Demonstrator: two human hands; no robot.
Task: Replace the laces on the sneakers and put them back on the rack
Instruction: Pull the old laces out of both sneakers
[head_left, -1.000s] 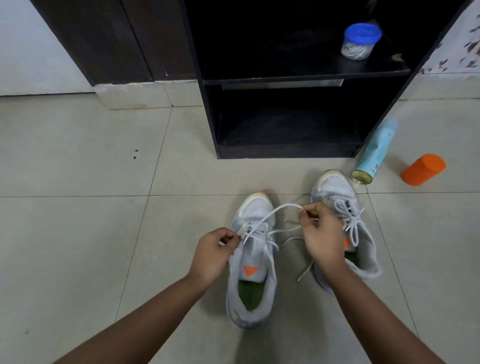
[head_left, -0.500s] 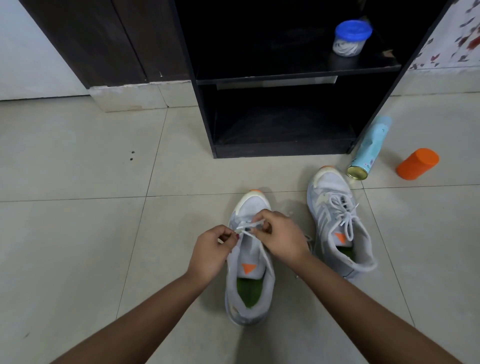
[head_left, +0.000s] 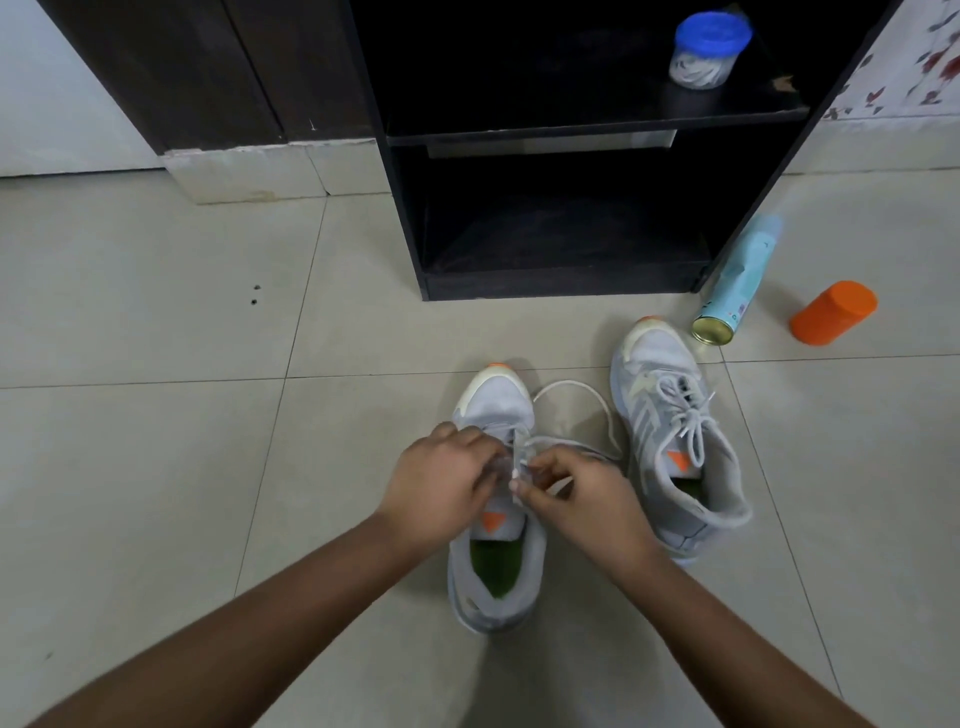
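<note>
left hand (head_left: 441, 483) and right hand (head_left: 582, 499) both pinch the white lace (head_left: 571, 387) over the sneaker (head_left: 493, 408), likely to thread its eyelets.

Matt cloth sneakers (head_left: 497, 540), glossy tiled floor (head_left: 156, 467), dark wood-grain rack (head_left: 545, 280), plastic orange cap (head_left: 832, 313).

We look down on a floor (head_left: 156, 467) of pale grey tiles, evenly lit. At top centre stands an open black rack (head_left: 519, 288) with two shelves; a dark wooden panel (head_left: 208, 78) on a chipped plinth (head_left: 249, 174) fills the upper left, beside a white wall (head_left: 47, 104).
</note>
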